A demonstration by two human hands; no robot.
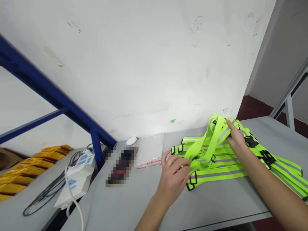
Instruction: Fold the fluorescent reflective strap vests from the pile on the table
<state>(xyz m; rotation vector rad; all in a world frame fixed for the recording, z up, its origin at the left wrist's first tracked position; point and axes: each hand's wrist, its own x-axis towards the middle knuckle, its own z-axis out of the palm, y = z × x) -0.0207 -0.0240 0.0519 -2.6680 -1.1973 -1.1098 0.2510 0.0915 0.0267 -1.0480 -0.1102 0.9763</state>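
A neon-yellow reflective strap vest (203,147) with grey stripes is lifted in loose loops between my hands. My left hand (174,175) has its fingers curled on the vest's bunched lower end, and the fingertips are partly hidden by the strap. At the upper right of the loops, my right hand (235,136) is closed on the straps, thumb on top. Beneath lie more flat straps (223,173) of the same kind, piled on the grey table (214,199), with black slide buckles (193,177) at their left ends and black clips (267,157) under my right forearm.
Clear zip bags (149,149) lie left of the straps, beside a white oval object (131,141) and a blurred-out item (121,166). Beyond a blue metal frame (96,147) are white power strips (77,179), cables and yellow packets (31,166). A white wall (154,70) stands behind.
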